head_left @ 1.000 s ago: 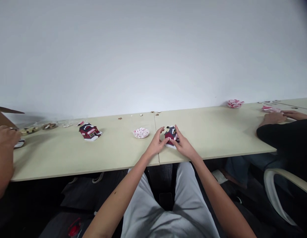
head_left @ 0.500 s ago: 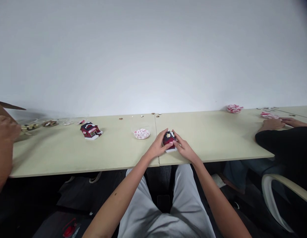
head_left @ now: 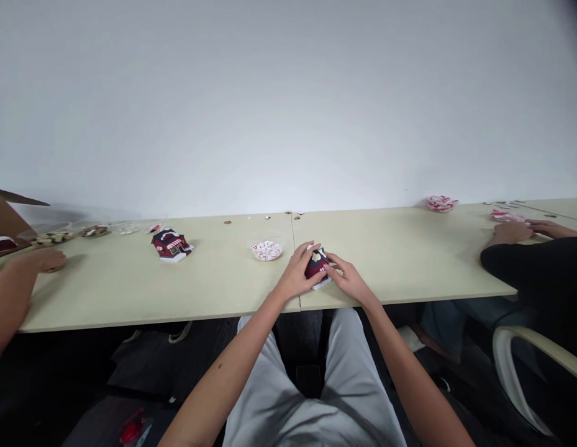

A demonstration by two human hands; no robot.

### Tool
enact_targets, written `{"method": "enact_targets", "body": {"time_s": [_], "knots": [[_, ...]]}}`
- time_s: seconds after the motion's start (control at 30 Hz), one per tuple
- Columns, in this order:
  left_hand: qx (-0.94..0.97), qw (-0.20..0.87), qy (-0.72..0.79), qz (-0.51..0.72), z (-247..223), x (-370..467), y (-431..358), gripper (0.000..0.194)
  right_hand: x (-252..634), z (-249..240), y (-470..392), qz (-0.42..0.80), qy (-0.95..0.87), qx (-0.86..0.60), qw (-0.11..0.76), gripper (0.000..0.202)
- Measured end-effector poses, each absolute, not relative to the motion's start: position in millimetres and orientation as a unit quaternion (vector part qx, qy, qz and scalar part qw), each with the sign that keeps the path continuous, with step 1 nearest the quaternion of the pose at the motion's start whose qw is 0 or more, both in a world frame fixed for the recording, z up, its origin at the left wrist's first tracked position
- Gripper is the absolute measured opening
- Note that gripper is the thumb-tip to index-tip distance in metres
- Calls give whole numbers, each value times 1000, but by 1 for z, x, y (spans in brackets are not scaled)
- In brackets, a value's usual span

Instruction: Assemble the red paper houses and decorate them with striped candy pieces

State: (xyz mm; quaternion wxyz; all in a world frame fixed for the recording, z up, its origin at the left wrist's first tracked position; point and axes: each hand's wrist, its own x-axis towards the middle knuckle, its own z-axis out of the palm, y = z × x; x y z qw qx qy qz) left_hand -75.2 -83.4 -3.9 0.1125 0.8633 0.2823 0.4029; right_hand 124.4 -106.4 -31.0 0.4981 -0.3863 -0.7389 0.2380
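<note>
Between my two hands, near the table's front edge, is a small dark red toy house [head_left: 317, 265] with a dark roof and a white base. My left hand [head_left: 296, 270] wraps round its left side, thumb across the front. On the other side my right hand [head_left: 348, 276] grips the house with its fingers, which partly hide the wall. A pale piece shows on the roof. Further left stands a second red house [head_left: 171, 245] with white trim. A clear bowl [head_left: 266, 250] of small red-and-white pieces sits just beyond my left hand.
Several clear trays of small pieces, one of them a tray [head_left: 55, 237], line the back left near a cardboard box [head_left: 9, 214]. A co-worker's hand [head_left: 48, 259] rests there. At right are a bowl of striped pieces [head_left: 441, 203] and another co-worker's hands [head_left: 514, 233].
The house in my hands has turned slightly, its base now tilted. At left, the co-worker's hand has moved from the cardboard box down to the table.
</note>
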Motion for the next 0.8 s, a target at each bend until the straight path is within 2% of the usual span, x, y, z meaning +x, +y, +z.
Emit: {"method": "enact_targets", "body": {"time_s": [0.23, 0.4, 0.53, 0.8], "knots": [[855, 136, 289, 408, 0, -73, -85, 54, 123, -30, -108, 239, -735, -383, 506, 41], [860, 100, 309, 393, -3, -74, -83, 61, 123, -29, -109, 241, -735, -383, 505, 42], [864, 61, 307, 394, -5, -75, -82, 69, 124, -31, -108, 199, -749, -392, 496, 45], [867, 24, 293, 402, -6, -78, -81, 65, 123, -32, -108, 168, -769, -397, 472, 48]]}}
